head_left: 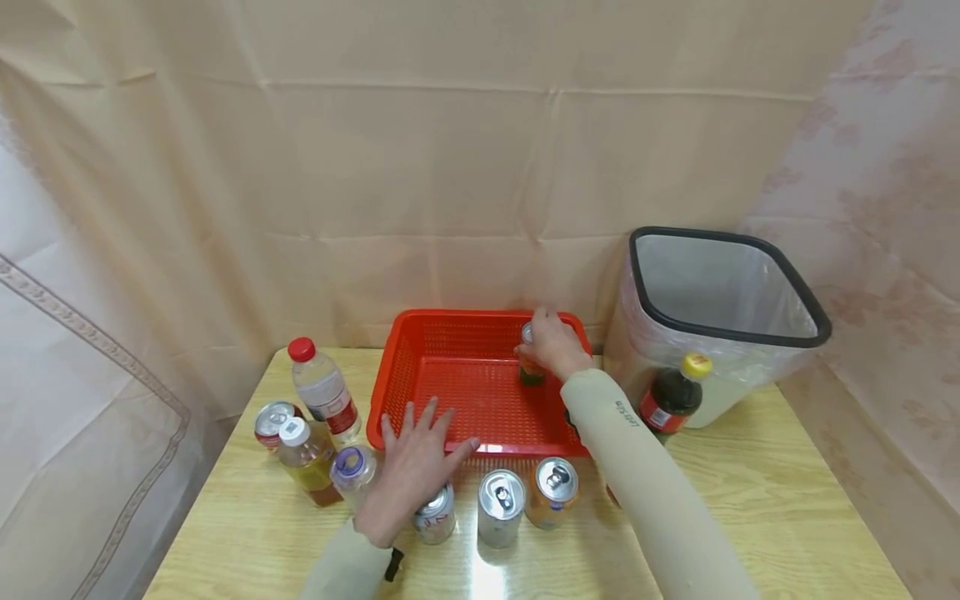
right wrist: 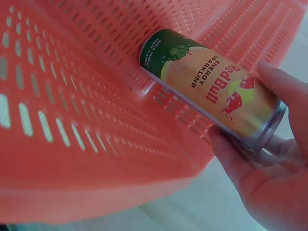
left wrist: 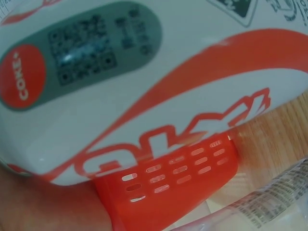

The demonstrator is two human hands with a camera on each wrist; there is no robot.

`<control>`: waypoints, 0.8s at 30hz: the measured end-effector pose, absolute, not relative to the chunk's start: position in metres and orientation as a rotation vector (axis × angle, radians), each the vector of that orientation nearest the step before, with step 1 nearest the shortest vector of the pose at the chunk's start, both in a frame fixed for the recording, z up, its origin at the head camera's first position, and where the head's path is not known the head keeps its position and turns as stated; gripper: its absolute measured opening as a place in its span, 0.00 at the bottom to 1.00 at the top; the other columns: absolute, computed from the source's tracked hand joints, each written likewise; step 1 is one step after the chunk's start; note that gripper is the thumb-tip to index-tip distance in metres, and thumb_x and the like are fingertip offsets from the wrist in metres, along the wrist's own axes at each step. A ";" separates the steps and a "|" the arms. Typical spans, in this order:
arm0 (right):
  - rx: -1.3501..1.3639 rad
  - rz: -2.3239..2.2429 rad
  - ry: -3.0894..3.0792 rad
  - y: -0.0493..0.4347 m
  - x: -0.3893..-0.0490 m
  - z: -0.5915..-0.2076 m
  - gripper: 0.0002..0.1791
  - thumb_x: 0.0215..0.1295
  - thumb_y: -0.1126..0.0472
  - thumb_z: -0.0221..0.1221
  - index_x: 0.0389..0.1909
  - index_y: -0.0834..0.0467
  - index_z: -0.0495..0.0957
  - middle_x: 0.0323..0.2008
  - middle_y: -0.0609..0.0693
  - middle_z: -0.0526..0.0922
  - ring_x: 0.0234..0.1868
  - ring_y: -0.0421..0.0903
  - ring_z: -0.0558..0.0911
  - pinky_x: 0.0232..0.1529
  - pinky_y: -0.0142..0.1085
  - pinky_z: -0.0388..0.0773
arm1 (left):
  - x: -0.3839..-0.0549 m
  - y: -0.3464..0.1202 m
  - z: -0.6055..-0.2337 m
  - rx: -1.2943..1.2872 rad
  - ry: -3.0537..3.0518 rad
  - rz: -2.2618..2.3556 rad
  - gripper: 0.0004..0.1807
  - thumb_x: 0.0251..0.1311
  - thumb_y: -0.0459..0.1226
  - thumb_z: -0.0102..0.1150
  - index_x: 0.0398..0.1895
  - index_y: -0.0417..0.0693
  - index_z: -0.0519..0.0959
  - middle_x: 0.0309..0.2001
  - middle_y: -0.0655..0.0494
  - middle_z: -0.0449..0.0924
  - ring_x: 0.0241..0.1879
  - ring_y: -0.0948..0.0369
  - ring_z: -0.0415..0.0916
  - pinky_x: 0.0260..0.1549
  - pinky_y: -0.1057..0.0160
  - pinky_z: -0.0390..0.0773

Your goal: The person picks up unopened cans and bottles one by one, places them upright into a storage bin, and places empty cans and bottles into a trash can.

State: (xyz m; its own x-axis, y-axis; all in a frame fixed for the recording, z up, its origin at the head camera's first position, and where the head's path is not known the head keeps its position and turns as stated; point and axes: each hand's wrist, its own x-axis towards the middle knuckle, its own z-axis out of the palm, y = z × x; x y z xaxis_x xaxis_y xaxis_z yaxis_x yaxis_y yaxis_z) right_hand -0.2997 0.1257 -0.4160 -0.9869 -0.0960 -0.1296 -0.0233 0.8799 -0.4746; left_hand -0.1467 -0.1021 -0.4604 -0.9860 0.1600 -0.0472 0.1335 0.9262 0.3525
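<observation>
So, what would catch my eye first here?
Most likely the bright red basket, central in the head view, with the right hand gripping a Red Bull can inside its right end. Then the black-rimmed bin on the right, and the spread left hand at the basket's near-left corner.

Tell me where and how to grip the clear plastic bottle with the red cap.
Best, I'd judge, around the shoulder just under the red cap, coming from above: the clear plastic bottle stands upright with its top free, while the red perforated plastic basket and white-capped plastic bottle crowd its lower body.
</observation>
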 end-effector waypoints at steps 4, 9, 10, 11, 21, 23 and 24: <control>-0.116 -0.644 2.918 0.125 -0.296 -0.406 0.39 0.67 0.45 0.68 0.65 0.63 0.61 0.53 0.58 0.72 0.48 0.57 0.78 0.55 0.50 0.82 | -0.149 -0.105 -0.460 0.237 3.009 0.548 0.41 0.68 0.67 0.53 0.73 0.49 0.73 0.78 0.40 0.60 0.76 0.31 0.50 0.68 0.21 0.37; -0.278 -0.612 2.856 0.119 -0.280 -0.368 0.28 0.70 0.44 0.65 0.57 0.59 0.70 0.44 0.54 0.80 0.43 0.53 0.80 0.50 0.46 0.84 | -0.151 -0.114 -0.459 0.210 2.997 0.552 0.41 0.68 0.65 0.55 0.74 0.48 0.72 0.78 0.39 0.59 0.77 0.31 0.47 0.68 0.20 0.34; -0.326 -0.619 2.844 0.117 -0.275 -0.359 0.26 0.70 0.44 0.65 0.57 0.57 0.71 0.43 0.53 0.81 0.44 0.53 0.81 0.50 0.47 0.84 | -0.150 -0.116 -0.459 0.204 3.000 0.550 0.41 0.68 0.65 0.55 0.74 0.48 0.72 0.78 0.39 0.59 0.77 0.30 0.47 0.67 0.20 0.35; -0.362 -0.629 2.836 0.117 -0.270 -0.350 0.25 0.70 0.44 0.65 0.57 0.54 0.71 0.43 0.51 0.81 0.45 0.52 0.81 0.51 0.47 0.84 | -0.150 -0.119 -0.459 0.198 3.002 0.549 0.42 0.68 0.65 0.55 0.74 0.48 0.72 0.78 0.38 0.59 0.77 0.30 0.47 0.67 0.20 0.34; -0.451 -0.630 3.022 0.151 -0.200 -0.287 0.37 0.71 0.36 0.59 0.70 0.58 0.73 0.59 0.54 0.82 0.56 0.55 0.81 0.58 0.54 0.79 | -0.150 -0.122 -0.461 0.199 3.024 0.532 0.44 0.67 0.68 0.51 0.74 0.48 0.72 0.78 0.39 0.59 0.77 0.30 0.48 0.67 0.19 0.37; -0.425 -0.680 3.061 0.164 -0.184 -0.286 0.36 0.72 0.36 0.58 0.69 0.57 0.73 0.59 0.54 0.82 0.55 0.55 0.81 0.56 0.56 0.80 | -0.150 -0.120 -0.461 0.206 3.021 0.530 0.45 0.67 0.69 0.51 0.74 0.48 0.71 0.78 0.39 0.59 0.77 0.31 0.48 0.67 0.20 0.38; -0.420 -0.715 3.078 0.170 -0.175 -0.287 0.35 0.72 0.37 0.59 0.69 0.57 0.73 0.59 0.55 0.82 0.55 0.56 0.81 0.55 0.57 0.80 | -0.150 -0.120 -0.461 0.210 3.018 0.535 0.45 0.67 0.69 0.50 0.75 0.48 0.71 0.79 0.39 0.58 0.77 0.31 0.47 0.67 0.20 0.37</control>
